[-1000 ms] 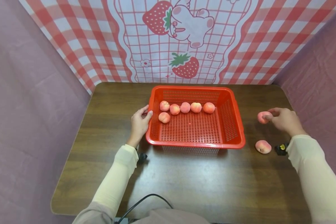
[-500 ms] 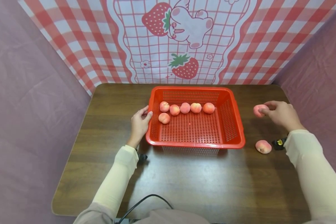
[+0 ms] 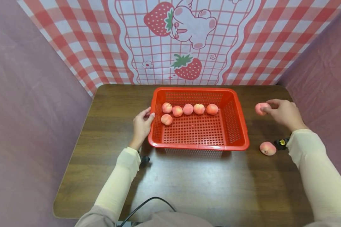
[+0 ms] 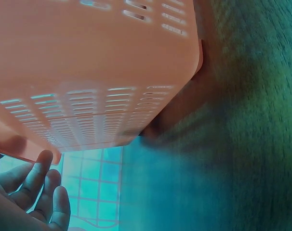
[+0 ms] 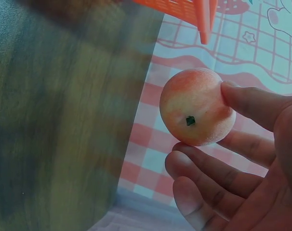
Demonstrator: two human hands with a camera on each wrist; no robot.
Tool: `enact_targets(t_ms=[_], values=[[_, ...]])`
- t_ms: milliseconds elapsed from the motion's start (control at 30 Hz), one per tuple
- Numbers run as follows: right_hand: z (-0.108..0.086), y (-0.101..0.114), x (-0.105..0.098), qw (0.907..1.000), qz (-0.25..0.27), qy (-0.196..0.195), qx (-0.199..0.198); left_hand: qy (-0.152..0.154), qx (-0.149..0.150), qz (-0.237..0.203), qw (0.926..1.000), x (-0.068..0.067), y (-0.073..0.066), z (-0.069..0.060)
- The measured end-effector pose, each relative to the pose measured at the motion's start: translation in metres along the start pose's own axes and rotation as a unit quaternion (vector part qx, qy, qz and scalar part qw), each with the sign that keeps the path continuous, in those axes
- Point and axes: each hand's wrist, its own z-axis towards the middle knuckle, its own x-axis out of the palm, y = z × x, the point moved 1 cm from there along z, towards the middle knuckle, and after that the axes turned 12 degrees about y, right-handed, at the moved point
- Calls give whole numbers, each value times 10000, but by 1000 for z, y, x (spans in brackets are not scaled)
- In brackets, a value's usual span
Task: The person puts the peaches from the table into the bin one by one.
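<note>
A red plastic basket (image 3: 199, 147) with perforated walls stands on the table. Inside it, several peaches (image 3: 188, 109) form a row along the back, and one more peach (image 3: 166, 119) lies in front of the row's left end. My left hand (image 3: 142, 127) grips the basket's left rim, thumb on top; the left wrist view shows its fingers (image 4: 42, 171) beneath the rim. Off the basket's right side, my right hand (image 3: 285, 114) pinches a peach (image 5: 198, 107) between thumb and fingers, held above the table. Another peach (image 3: 268, 148) rests on the table near the right wrist.
The brown wooden table (image 3: 187, 186) has a checked strawberry cloth (image 3: 102, 41) hanging behind it. Pinkish curtains (image 3: 31, 110) close in both sides. A black cable (image 3: 156, 198) runs by the front edge, close to the person's body.
My right hand has lifted the pinched peach and carried it up and left, a little nearer the basket. The left hand and the basket stay where they were.
</note>
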Motion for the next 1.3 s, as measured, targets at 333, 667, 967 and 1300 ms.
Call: enact_targets(t_ms=[333,667,967,1300], values=[[2,6,-1,9998,28,-192,-85,92,-129,12,9999,0,0,1],[3,18,0,9987,132,-393,-283,145,-185,4,9997,-1,0,1],[7,27,1,9989,286,-283,-241,139,-197,17,9997,0,0,0],[10,32,3,9989,381,-190,-189,80,-139,8,9999,0,0,0]])
